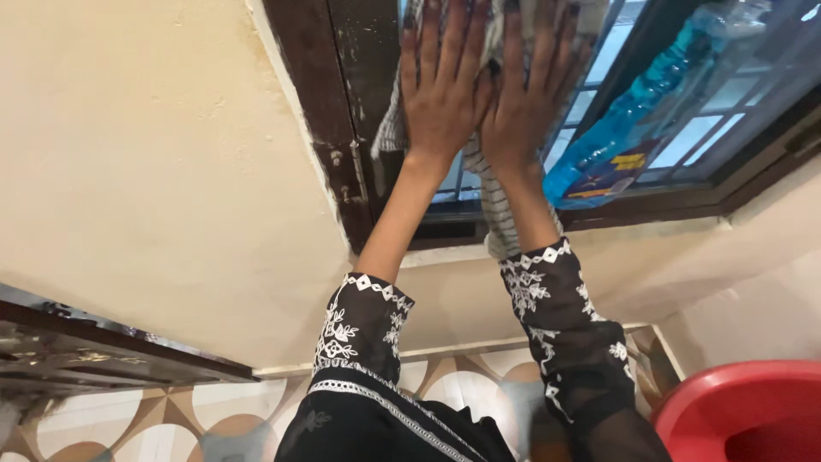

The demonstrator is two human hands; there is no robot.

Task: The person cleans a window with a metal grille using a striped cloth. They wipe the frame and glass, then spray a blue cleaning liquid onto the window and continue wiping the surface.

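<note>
Left hand point(445, 81): one, flat and open, fingers spread and pointing away up the frame, palm pressed on the cloth point(492, 201); not clenched, nothing grasped.

Right hand point(528, 85): one, likewise flat and open, fingers spread, palm pressed on the same cloth, its thumb edge touching the left hand.

Cloth: one. White with thin dark checked lines, soft and creased. It lies under both palms against the window point(684, 128). Its long axis runs from the fingertips down toward the wrists; one end hangs loose below the right wrist, past the bottom of the window frame point(650, 210), and a fold sticks out left of the left wrist.

Sleeves point(556, 325): two, black with white embroidery, cuffs well below the hands, forearms bare between.

Window: one, dark brown wooden frame around glass with a grid of bars behind it; its upright post stands just left of the left hand.

Bottle point(624, 128): one, clear plastic with blue liquid and a coloured label, just right of the right hand, lying tilted against the glass, its neck pointing up and away to the right.

Wall point(154, 171): cream, to the left of and below the hands.

Tub point(744, 411): one, red, well below the right hand.
</note>
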